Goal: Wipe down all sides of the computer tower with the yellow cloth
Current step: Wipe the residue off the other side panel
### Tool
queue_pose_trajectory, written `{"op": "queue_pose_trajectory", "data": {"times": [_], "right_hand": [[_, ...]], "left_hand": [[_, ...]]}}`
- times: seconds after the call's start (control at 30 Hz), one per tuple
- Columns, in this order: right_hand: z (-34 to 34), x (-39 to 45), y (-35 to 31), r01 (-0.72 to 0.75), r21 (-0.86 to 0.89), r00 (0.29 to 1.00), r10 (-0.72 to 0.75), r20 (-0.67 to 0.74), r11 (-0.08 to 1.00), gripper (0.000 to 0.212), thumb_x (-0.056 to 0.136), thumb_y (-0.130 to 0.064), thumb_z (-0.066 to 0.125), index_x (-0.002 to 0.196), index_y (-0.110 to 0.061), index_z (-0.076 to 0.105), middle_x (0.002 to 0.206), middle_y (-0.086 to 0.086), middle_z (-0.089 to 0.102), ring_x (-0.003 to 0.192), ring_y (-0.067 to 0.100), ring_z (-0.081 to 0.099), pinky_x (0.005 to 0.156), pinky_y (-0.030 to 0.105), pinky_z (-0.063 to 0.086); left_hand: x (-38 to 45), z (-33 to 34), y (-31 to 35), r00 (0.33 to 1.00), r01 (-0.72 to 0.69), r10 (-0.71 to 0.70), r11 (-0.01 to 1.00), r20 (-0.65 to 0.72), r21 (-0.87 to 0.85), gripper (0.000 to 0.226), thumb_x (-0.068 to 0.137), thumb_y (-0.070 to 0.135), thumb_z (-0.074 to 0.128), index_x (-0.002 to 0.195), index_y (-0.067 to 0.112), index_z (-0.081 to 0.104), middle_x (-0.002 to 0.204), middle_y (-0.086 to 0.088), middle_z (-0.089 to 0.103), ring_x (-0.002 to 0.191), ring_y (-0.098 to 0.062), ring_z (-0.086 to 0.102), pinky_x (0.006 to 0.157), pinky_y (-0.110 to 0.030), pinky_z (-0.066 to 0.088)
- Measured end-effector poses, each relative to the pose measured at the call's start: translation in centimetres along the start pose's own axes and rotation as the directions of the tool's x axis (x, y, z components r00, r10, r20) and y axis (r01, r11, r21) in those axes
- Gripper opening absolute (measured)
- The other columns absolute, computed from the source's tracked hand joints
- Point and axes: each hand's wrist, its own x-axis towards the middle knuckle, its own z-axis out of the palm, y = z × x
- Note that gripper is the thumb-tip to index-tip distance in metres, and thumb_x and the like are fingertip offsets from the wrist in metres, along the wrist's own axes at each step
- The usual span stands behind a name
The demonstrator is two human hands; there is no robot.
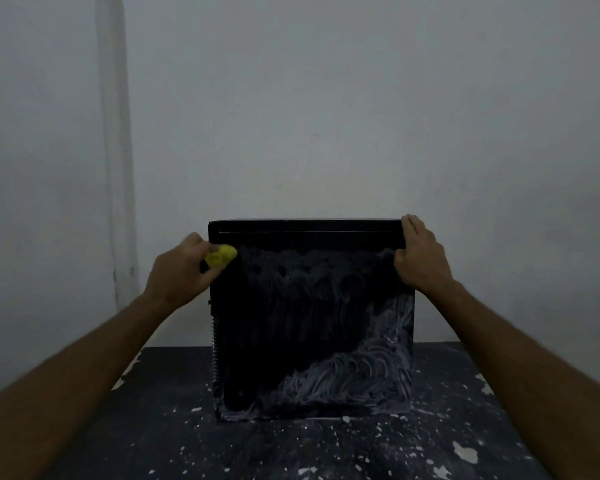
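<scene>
A black computer tower [309, 317] stands on a dark table, its broad side panel facing me. Grey dust smears cover the panel's lower right and upper band, while the left part looks dark and clean. My left hand [179, 270] grips a bunched yellow cloth [220, 255] against the tower's upper left corner. My right hand [420, 256] holds the tower's upper right corner, fingers curled over the top edge and thumb on the facing panel.
The dark table [309, 448] is speckled with white flecks and chipped at its left edge. A pale wall [326, 98] rises close behind the tower. A vertical pipe or strip [113, 133] runs down the wall at the left.
</scene>
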Motion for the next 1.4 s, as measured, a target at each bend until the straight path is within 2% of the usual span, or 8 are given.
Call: {"op": "queue_pose_trajectory", "data": {"times": [0.23, 0.4, 0.57, 0.7, 1.0, 1.13, 1.27, 1.4], "right_hand": [[-0.1, -0.1, -0.3, -0.009, 0.001, 1.0, 0.009, 0.005, 1.0, 0.067, 0.098, -0.017, 0.05, 0.158, -0.007, 0.023, 0.167, 0.008, 0.018, 0.14, 0.039, 0.033, 0.109, 0.056, 0.035], [0.0, -0.1, 0.0, -0.002, -0.017, 1.0, 0.001, -0.011, 1.0, 0.066, 0.098, -0.018, 0.05, 0.158, -0.008, 0.023, 0.167, 0.006, 0.018, 0.136, 0.04, 0.036, 0.106, 0.054, 0.037], [0.0, -0.3, -0.2, -0.015, -0.017, 1.0, 0.015, -0.006, 1.0, 0.067, 0.097, -0.018, 0.049, 0.158, -0.01, 0.022, 0.167, 0.003, 0.017, 0.134, 0.039, 0.037, 0.105, 0.056, 0.037], [0.0, -0.3, -0.2, -0.016, -0.015, 1.0, 0.016, -0.001, 1.0, 0.068, 0.097, -0.017, 0.049, 0.159, -0.011, 0.021, 0.167, 0.002, 0.016, 0.135, 0.039, 0.037, 0.105, 0.057, 0.036], [0.2, -0.4, -0.4, -0.03, -0.024, 1.0, 0.03, -0.001, 0.999, 0.073, 0.095, -0.017, 0.052, 0.16, -0.012, 0.018, 0.168, 0.003, 0.013, 0.135, 0.04, 0.036, 0.106, 0.056, 0.036], [0.1, -0.4, -0.4, -0.035, -0.033, 0.999, 0.035, 0.0, 0.999, 0.074, 0.095, -0.017, 0.052, 0.161, -0.012, 0.016, 0.169, 0.003, 0.013, 0.136, 0.04, 0.036, 0.107, 0.055, 0.035], [0.1, -0.5, -0.4, -0.029, -0.026, 1.0, 0.029, -0.002, 0.999, 0.074, 0.095, -0.017, 0.051, 0.16, -0.012, 0.017, 0.168, 0.003, 0.013, 0.134, 0.04, 0.037, 0.106, 0.055, 0.036], [0.2, -0.6, -0.4, -0.032, -0.031, 0.999, 0.032, -0.008, 0.999, 0.074, 0.095, -0.017, 0.051, 0.161, -0.012, 0.016, 0.169, 0.003, 0.012, 0.134, 0.04, 0.037, 0.106, 0.055, 0.035]], "left_hand": [[1.7, -0.9, 0.5, 0.995, 0.076, -0.075, 0.997, -0.06, 0.011, 0.024, 0.09, 0.043, 0.073, 0.098, 0.02, 0.075, 0.088, 0.004, 0.058, 0.062, -0.022, 0.061, 0.052, -0.028, 0.042], [1.6, 0.6, 1.5, 0.94, -0.33, 0.311, 0.934, 0.143, 0.137, 0.049, 0.088, 0.058, 0.048, 0.098, 0.02, 0.076, 0.089, 0.004, 0.057, 0.056, -0.023, 0.06, 0.045, -0.025, 0.039], [2.5, 0.1, 2.1, 0.998, -0.028, 0.032, 0.997, -0.061, 0.071, 0.036, 0.087, 0.051, 0.06, 0.093, 0.019, 0.074, 0.09, 0.002, 0.059, 0.062, -0.026, 0.063, 0.048, -0.03, 0.046], [1.7, 1.3, 2.7, 0.925, -0.374, 0.356, 0.914, 0.132, 0.158, 0.048, 0.089, 0.055, 0.047, 0.098, 0.018, 0.077, 0.088, 0.001, 0.057, 0.055, -0.024, 0.059, 0.045, -0.023, 0.033], [1.6, 1.8, 4.5, 0.935, -0.352, 0.34, 0.925, 0.102, 0.141, 0.045, 0.09, 0.052, 0.048, 0.097, 0.018, 0.077, 0.088, 0.001, 0.058, 0.055, -0.024, 0.059, 0.045, -0.022, 0.033], [2.2, 1.2, 4.8, 0.994, 0.019, -0.016, 0.999, -0.105, 0.027, 0.024, 0.091, 0.041, 0.072, 0.097, 0.018, 0.075, 0.089, 0.001, 0.058, 0.06, -0.026, 0.061, 0.047, -0.025, 0.039], [1.7, 2.5, 5.4, 0.931, -0.36, 0.348, 0.924, 0.106, 0.13, 0.044, 0.09, 0.051, 0.048, 0.097, 0.019, 0.077, 0.087, 0.001, 0.055, 0.055, -0.023, 0.058, 0.045, -0.022, 0.032], [2.8, 1.4, 5.5, 0.998, -0.013, 0.012, 1.0, -0.068, -0.014, 0.026, 0.088, 0.045, 0.072, 0.1, 0.022, 0.077, 0.088, 0.004, 0.057, 0.061, -0.023, 0.062, 0.049, -0.025, 0.041]]}}
